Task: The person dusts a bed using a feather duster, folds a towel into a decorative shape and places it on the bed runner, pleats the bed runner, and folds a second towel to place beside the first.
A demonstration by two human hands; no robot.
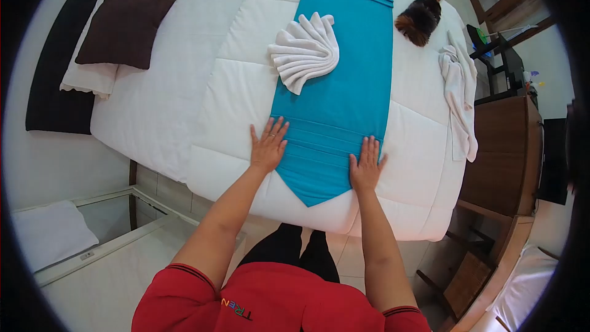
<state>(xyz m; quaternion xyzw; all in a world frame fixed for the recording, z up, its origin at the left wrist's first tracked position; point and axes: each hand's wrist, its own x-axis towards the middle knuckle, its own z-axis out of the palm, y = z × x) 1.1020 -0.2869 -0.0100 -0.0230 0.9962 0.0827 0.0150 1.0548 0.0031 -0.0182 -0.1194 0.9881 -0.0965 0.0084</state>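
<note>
A teal bed runner [335, 110] with pleated bands and a pointed end lies across the white quilt [227, 104]. My left hand [268, 144] rests flat on the runner's left edge and the quilt beside it, fingers spread. On the runner's right edge lies my right hand [367, 166], palm down, fingers stretched out and the thumb apart. Neither hand holds anything. Beyond my hands, a white towel folded into a fan shape [305, 51] sits partly on the runner and partly on the quilt.
A brown cushion [126, 26] leans on a white pillow at the left. A dark feather-like duster [419, 19] and a crumpled white cloth [458, 101] lie on the bed's right side. A wooden cabinet [501, 154] stands at the right.
</note>
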